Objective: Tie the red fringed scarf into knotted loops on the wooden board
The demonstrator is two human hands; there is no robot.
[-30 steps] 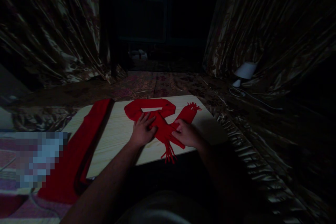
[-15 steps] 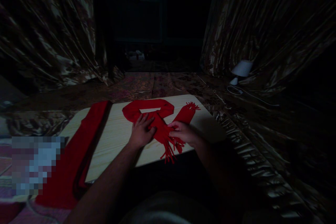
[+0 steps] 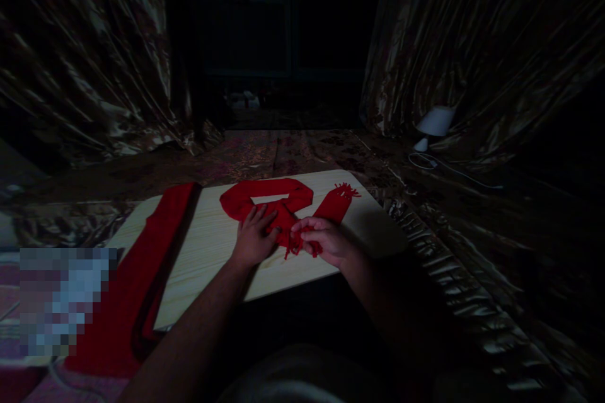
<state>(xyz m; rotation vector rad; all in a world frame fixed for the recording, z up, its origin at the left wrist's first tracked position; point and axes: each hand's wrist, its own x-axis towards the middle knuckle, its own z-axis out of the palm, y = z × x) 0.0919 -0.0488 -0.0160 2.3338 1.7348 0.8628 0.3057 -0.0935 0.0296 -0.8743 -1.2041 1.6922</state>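
A red fringed scarf [image 3: 265, 188] lies looped on a pale wooden board [image 3: 212, 252], with one fringed end pointing to the far right. My left hand [image 3: 255, 236] rests flat on the scarf, fingers spread and pressing it down. Just to its right, my right hand [image 3: 326, 239] pinches the scarf's near fringed end between thumb and fingers. Some of the fringe hangs below that hand, and part of it is hidden behind the fingers.
A long red folded cloth [image 3: 142, 264] drapes over the board's left side. Beyond the right corner stands a small white lamp [image 3: 435, 121] with a cord. Patterned curtains [image 3: 94, 56] hang at both sides. The room is dark.
My right hand has drawn the near fringed end up and leftward, so its strands no longer hang toward the board's front edge. My left hand stays put.
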